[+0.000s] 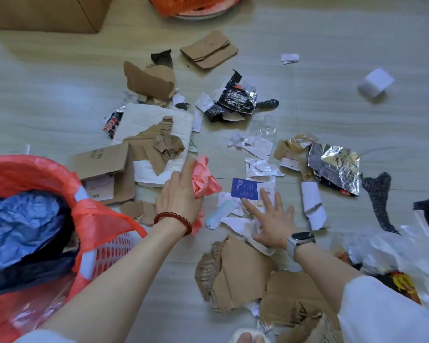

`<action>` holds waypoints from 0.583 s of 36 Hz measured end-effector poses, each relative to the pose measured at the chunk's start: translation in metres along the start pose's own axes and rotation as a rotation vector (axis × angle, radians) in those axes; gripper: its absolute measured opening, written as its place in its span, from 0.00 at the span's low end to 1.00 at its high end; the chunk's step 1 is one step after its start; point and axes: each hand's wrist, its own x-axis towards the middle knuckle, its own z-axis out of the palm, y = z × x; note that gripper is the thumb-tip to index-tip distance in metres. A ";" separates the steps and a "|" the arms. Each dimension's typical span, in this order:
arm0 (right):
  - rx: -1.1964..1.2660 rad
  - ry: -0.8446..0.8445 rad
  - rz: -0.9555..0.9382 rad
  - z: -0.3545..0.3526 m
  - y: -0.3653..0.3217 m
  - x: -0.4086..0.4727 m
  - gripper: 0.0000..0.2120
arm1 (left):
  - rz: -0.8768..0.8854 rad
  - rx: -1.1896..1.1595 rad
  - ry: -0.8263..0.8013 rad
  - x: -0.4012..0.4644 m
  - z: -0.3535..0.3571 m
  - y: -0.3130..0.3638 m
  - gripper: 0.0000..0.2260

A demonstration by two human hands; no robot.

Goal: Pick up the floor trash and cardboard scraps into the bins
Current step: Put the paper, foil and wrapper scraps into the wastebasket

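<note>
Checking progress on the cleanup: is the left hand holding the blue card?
No: the left hand grips a crumpled pink plastic bag, while the blue card lies on the floor by the right hand's fingertips.

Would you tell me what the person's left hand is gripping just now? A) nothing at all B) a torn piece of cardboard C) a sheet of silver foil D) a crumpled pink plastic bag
D: the left hand curls round a crumpled pink plastic bag, beside the red-lined bin.

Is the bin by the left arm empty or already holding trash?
Holding trash. The bin, lined with a red bag, has crumpled blue plastic and dark material filling its opening.
</note>
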 end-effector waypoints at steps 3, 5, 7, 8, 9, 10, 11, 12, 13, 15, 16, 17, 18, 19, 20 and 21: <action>-0.069 0.077 -0.037 -0.002 -0.004 0.004 0.36 | 0.018 0.012 0.010 0.001 0.001 0.000 0.25; -0.088 0.144 -0.077 -0.004 -0.004 0.005 0.33 | 0.028 0.018 0.001 0.001 -0.001 0.004 0.25; -0.045 0.190 -0.108 -0.003 -0.002 0.006 0.26 | 0.017 0.012 -0.016 0.001 -0.002 0.008 0.24; -0.006 0.214 -0.114 -0.002 -0.001 0.006 0.24 | 0.018 0.009 -0.019 0.001 -0.003 0.008 0.24; 0.037 0.234 -0.109 -0.001 0.001 0.006 0.23 | 0.018 0.005 -0.022 0.001 -0.002 0.008 0.25; 0.083 0.246 -0.097 0.000 0.003 0.006 0.23 | 0.013 -0.001 -0.027 0.000 -0.003 0.008 0.25; 0.132 0.249 -0.081 0.001 0.006 0.007 0.23 | 0.003 -0.005 -0.033 0.000 -0.003 0.007 0.25; 0.185 0.254 -0.064 0.001 0.009 0.008 0.23 | -0.010 -0.009 -0.036 0.000 -0.003 0.006 0.26; 0.248 0.265 -0.039 0.001 0.011 0.009 0.22 | -0.022 -0.016 -0.036 -0.001 -0.003 0.005 0.26; 0.395 0.317 0.051 0.000 0.016 0.010 0.19 | -0.033 -0.041 -0.032 -0.001 -0.003 0.003 0.26; 0.475 0.360 0.112 -0.002 0.018 0.010 0.17 | -0.033 -0.046 -0.034 -0.001 -0.003 0.003 0.26; 0.549 0.411 0.170 -0.005 0.020 0.009 0.15 | -0.032 -0.046 -0.037 -0.001 -0.003 0.002 0.26; 0.606 0.466 0.215 -0.009 0.021 0.008 0.13 | -0.032 -0.044 -0.038 -0.001 -0.003 0.002 0.26; 0.650 0.514 0.243 -0.014 0.021 0.006 0.12 | -0.032 -0.039 -0.037 0.000 -0.004 0.003 0.26; 0.687 0.552 0.252 -0.019 0.021 0.005 0.12 | -0.032 -0.032 -0.038 0.000 -0.004 0.003 0.26; 0.719 0.578 0.249 -0.024 0.022 0.004 0.11 | -0.030 -0.026 -0.040 0.000 -0.004 0.004 0.26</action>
